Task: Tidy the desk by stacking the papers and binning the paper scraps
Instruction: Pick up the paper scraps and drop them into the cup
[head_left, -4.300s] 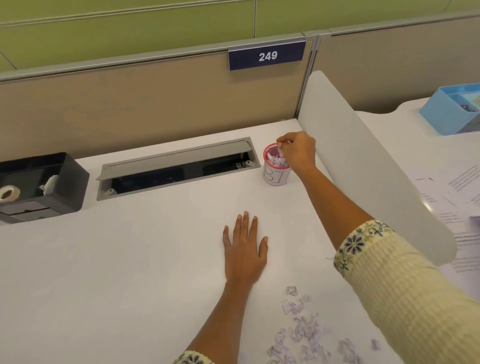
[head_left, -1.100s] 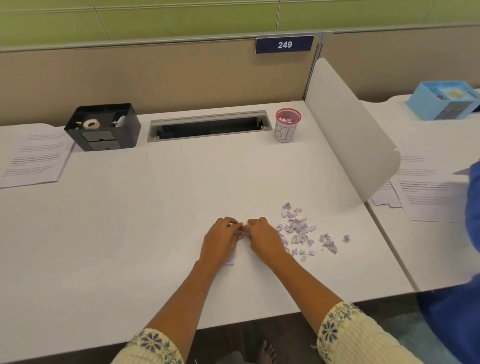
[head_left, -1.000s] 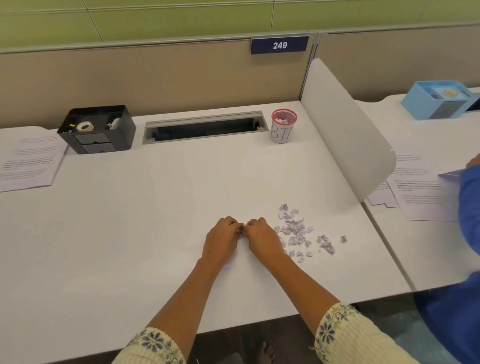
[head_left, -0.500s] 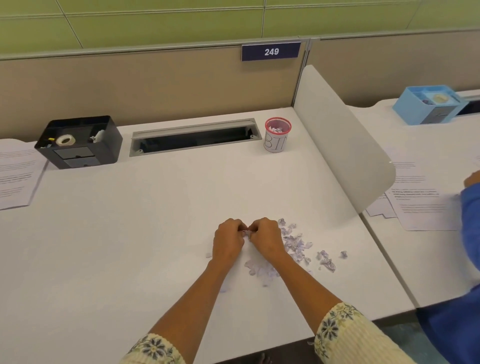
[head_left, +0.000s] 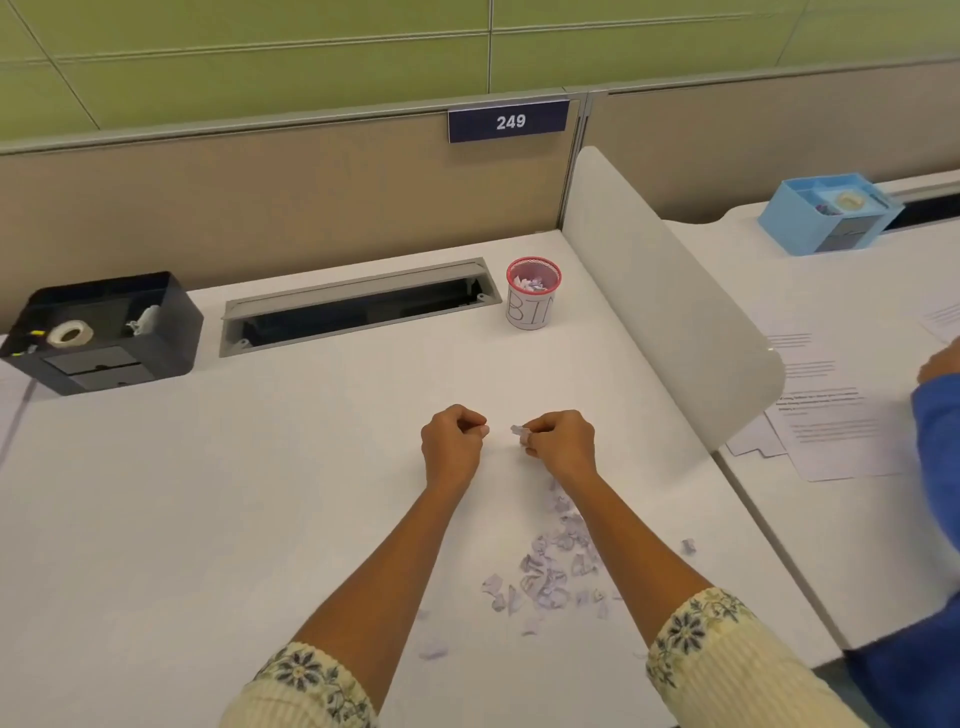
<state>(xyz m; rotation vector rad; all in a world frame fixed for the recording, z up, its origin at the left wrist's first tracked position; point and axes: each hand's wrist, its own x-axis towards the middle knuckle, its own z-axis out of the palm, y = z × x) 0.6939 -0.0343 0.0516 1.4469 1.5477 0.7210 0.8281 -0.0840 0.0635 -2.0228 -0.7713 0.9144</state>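
left hand (head_left: 452, 447) is balled up, thumb against forefinger; whether it holds anything i cannot tell. a small gap away, the right hand (head_left: 563, 444) pinches a small pale lilac paper scrap (head_left: 519, 434), which pokes out toward the left hand. both are above the middle of the white desk (head_left: 208, 519). at the back left sits a black plastic organiser (head_left: 104, 332), then a grey cable slot (head_left: 358, 306), then the upright red-rimmed cup marked bin (head_left: 533, 306), mouth up, with scraps inside. the loose lilac scraps (head_left: 550, 577) lie in a strip running from the right wrist toward the near edge, alongside that forearm.
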